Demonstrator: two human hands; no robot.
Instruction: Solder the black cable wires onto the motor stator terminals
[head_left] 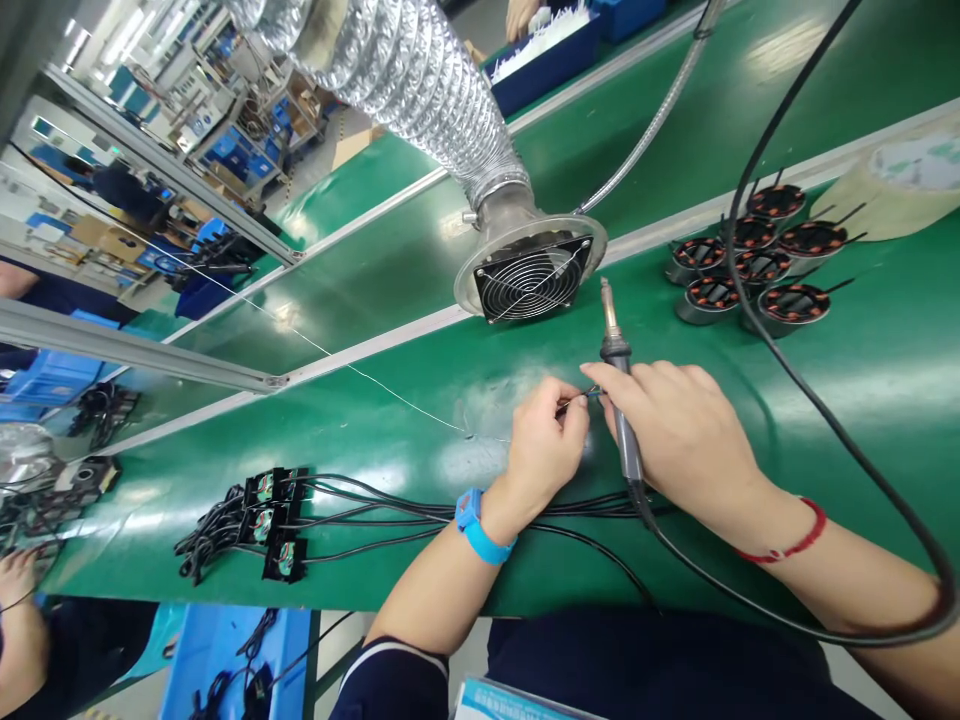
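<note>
My right hand (686, 430) is closed around a soldering iron (628, 440), its bare metal tip pointing away from me toward the fume fan. The thumb and fingertips of that hand also meet at a thin wire (590, 393). Right beside it, my left hand (547, 435) pinches the same wire between thumb and fingers; the wire's exact end is hidden by the fingers. Under both wrists run several black cables (427, 516), leading left to small black housings (285, 560) with green boards inside. Solder or contact at the tip cannot be seen.
A fume fan (531, 283) on a silver duct (442, 100) hangs ahead. Several round metal cans (793, 305) with dark leads stand at right, near a roll of tape (900, 180). The iron's black cord (832, 440) loops at right. A blue bin (296, 650) and a co-worker's hand (19, 575) are left.
</note>
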